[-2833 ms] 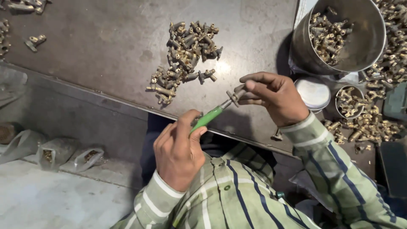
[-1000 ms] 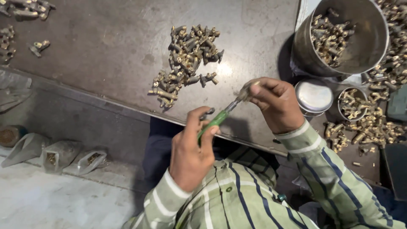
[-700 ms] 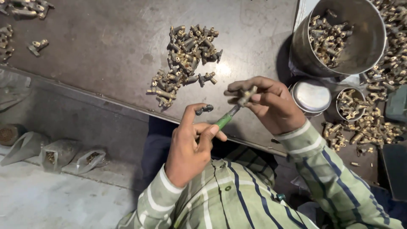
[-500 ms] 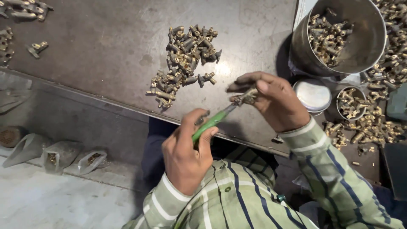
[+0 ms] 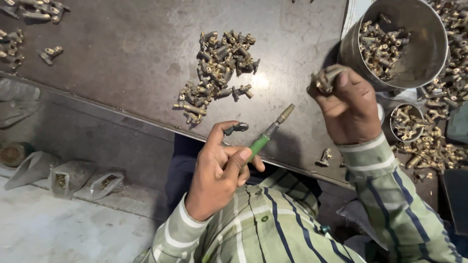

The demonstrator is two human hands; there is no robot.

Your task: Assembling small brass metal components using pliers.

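My left hand (image 5: 219,170) grips a green-handled screwdriver (image 5: 268,134), its metal tip pointing up and to the right over the dark metal table (image 5: 122,53). A small dark fitting (image 5: 237,128) lies by the left index fingertip. My right hand (image 5: 348,104) is raised beside the steel bowl (image 5: 429,48) and pinches a small brass fitting (image 5: 324,80) in its fingertips. A heap of similar brass fittings (image 5: 219,68) lies on the table ahead of my left hand.
The steel bowl holds several brass fittings. A small steel cup (image 5: 407,122) and loose brass fittings (image 5: 438,146) lie at the right. One fitting (image 5: 324,157) sits near the table edge. More fittings (image 5: 29,14) lie at the far left. Plastic bags (image 5: 73,178) rest on the floor.
My right hand has lifted the brass fitting off the screwdriver tip and moved it right, toward the steel bowl. The left hand with the screwdriver has stayed near the table edge.
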